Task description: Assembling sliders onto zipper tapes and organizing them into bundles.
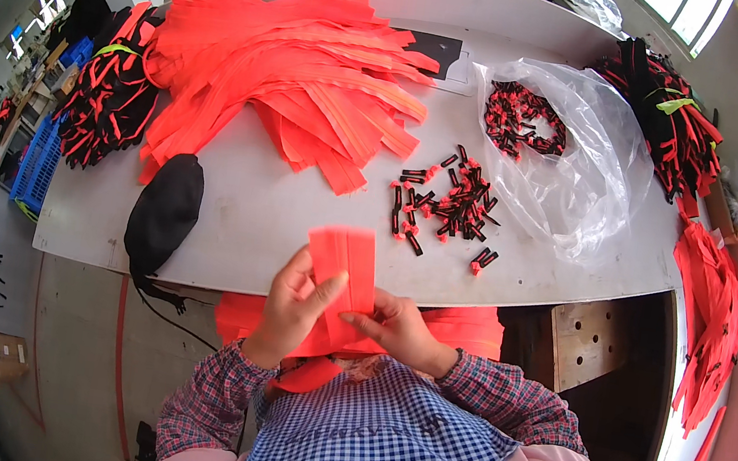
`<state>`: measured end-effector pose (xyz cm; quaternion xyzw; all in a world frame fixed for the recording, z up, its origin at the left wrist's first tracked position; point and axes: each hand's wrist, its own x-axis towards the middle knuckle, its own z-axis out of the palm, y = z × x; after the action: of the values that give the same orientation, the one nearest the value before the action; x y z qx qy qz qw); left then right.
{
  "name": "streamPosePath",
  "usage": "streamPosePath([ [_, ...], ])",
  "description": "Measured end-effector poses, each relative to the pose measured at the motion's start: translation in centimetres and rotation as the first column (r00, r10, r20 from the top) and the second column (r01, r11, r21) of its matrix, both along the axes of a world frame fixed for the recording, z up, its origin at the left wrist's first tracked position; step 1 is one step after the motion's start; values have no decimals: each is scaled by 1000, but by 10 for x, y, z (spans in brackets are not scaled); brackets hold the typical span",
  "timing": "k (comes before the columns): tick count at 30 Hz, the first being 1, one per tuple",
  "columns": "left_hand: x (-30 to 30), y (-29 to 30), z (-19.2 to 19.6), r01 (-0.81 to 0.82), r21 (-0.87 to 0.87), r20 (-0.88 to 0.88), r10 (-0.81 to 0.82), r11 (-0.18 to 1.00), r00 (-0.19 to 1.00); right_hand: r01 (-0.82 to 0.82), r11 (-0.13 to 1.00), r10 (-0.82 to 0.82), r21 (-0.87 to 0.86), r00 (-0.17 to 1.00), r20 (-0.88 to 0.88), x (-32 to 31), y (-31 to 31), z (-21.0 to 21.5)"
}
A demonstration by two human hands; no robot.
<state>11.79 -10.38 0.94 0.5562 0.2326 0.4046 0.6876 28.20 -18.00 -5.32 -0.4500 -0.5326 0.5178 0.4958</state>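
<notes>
**Fingers pinching an orange strip at the desk edge**

My fingers on the left hand are wrapped around an orange fabric strip, thumb pressed on its face. My right hand pinches the same strip from the 4 o'clock side, fingertips closed on its lower edge. The strip stands upright just in front of my chest, over the near edge of the grey desk. At 11 o'clock lies a big heap of orange strips. At 1 o'clock sit loose black-and-red clips, beside a clear plastic bag with more inside. A black pouch rests at 9 o'clock.
</notes>
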Motion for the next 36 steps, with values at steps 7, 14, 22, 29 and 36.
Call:
streamPosePath([
  [7, 5, -8, 2, -124, 70, -174, 134, 990, 976, 137, 985, -152, 103, 975, 161, 24, -2, 40],
  [14, 21, -24, 7, -45, 106, -218, 67, 993, 974, 67, 980, -122, 188, 946, 300, 46, 8, 63],
  [22, 27, -28, -17, -125, 12, -227, 124, 992, 966, 89, 981, -133, 173, 957, 259, 45, -1, 52],
  [29, 35, -32, -24, -90, 813, -249, 483, 575, 839, 184, 963, -228, -198, 947, -227, 24, -13, 26],
  [36, 44, -32, -30, -57, 595, -328, 306, 802, 893, 164, 959, -234, -231, 920, -316, 44, -3, 6],
])
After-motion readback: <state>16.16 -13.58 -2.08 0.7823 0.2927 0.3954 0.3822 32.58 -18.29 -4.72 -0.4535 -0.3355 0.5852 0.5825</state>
